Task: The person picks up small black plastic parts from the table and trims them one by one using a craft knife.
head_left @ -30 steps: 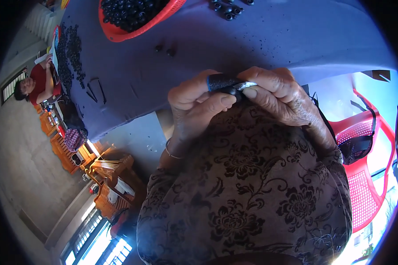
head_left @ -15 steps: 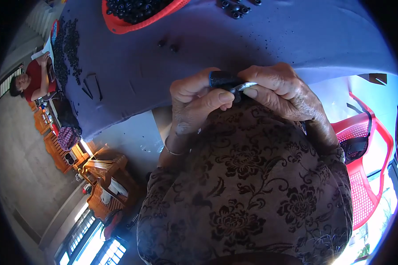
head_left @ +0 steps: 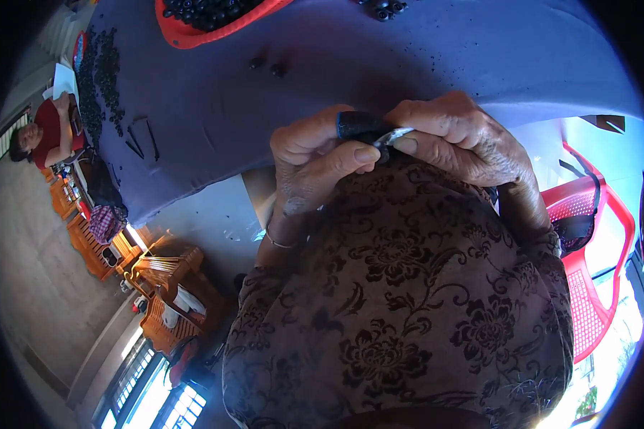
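Note:
Close in front of my body, over the table's near edge, both hands meet. My left hand (head_left: 311, 161) is closed, thumb and fingers pinching a small black round part (head_left: 383, 154); a dark cover with a blue edge (head_left: 356, 124) wraps its index finger. Between the thumb and index finger of my right hand (head_left: 465, 139) is a thin silvery blade-like tool (head_left: 393, 136), its tip against the black part. The fingers hide most of both the part and the tool's far end.
A red basket (head_left: 225, 30) of black round pieces stands on the purple-blue tablecloth (head_left: 322, 64). Two loose black pieces (head_left: 277, 70) lie nearer. Dark tweezer-like tools (head_left: 144, 139) rest at left, near scattered dark bits (head_left: 100, 79). Another person (head_left: 57, 132) sits far left; a red plastic chair (head_left: 587, 264) is at right.
The view has shifted slightly, so the table things appear a little farther left and up. My right hand has lifted slightly, and the silvery tool's angle has changed. Both grips stay closed.

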A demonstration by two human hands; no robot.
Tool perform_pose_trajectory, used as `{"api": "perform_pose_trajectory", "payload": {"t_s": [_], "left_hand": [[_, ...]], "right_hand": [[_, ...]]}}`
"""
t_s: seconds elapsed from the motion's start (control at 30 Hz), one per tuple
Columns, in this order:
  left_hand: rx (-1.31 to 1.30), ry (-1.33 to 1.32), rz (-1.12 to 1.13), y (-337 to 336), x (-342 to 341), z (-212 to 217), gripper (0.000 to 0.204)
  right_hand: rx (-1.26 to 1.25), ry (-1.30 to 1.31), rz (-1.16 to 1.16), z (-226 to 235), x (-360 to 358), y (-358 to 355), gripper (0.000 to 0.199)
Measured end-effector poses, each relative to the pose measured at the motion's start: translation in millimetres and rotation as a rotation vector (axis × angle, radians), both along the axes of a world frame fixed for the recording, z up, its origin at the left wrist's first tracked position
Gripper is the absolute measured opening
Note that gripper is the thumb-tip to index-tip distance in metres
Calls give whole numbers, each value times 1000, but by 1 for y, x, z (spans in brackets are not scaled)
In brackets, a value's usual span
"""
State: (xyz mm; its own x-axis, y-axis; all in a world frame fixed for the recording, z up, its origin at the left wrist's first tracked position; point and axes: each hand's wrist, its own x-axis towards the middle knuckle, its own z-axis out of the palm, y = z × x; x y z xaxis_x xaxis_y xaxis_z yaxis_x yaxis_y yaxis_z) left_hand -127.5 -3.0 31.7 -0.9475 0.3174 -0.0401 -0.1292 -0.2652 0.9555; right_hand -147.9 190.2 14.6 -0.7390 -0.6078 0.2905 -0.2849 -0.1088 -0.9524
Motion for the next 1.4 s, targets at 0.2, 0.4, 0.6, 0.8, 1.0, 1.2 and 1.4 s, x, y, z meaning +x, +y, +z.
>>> {"api": "perform_pose_trajectory", "payload": {"t_s": [0.2, 0.4, 0.6, 0.8, 1.0, 1.2, 1.4], "left_hand": [[-67, 120, 6, -3, -2, -2, 20], [-129, 153, 58, -6, -5, -9, 21], [-134, 21, 93, -7, -3, -17, 21], [117, -129, 114, -4, -2, -21, 22], [51, -204, 107, -5, -1, -13, 23], [-5, -123, 50, -5, 1, -9, 20], [-30, -3, 15, -3, 3, -9, 20]], "right_hand": [[18, -230, 188, 3, -9, 5, 15], [138, -61, 0, -5, -5, -4, 12], [68, -228, -151, -8, -1, -13, 14], [-118, -678, -19, -2, 1, -13, 17], [13, -114, -158, -6, 3, -15, 13], [53, -35, -123, -5, 4, -6, 12], [-33, -218, 5, -5, 9, -9, 13]]}}
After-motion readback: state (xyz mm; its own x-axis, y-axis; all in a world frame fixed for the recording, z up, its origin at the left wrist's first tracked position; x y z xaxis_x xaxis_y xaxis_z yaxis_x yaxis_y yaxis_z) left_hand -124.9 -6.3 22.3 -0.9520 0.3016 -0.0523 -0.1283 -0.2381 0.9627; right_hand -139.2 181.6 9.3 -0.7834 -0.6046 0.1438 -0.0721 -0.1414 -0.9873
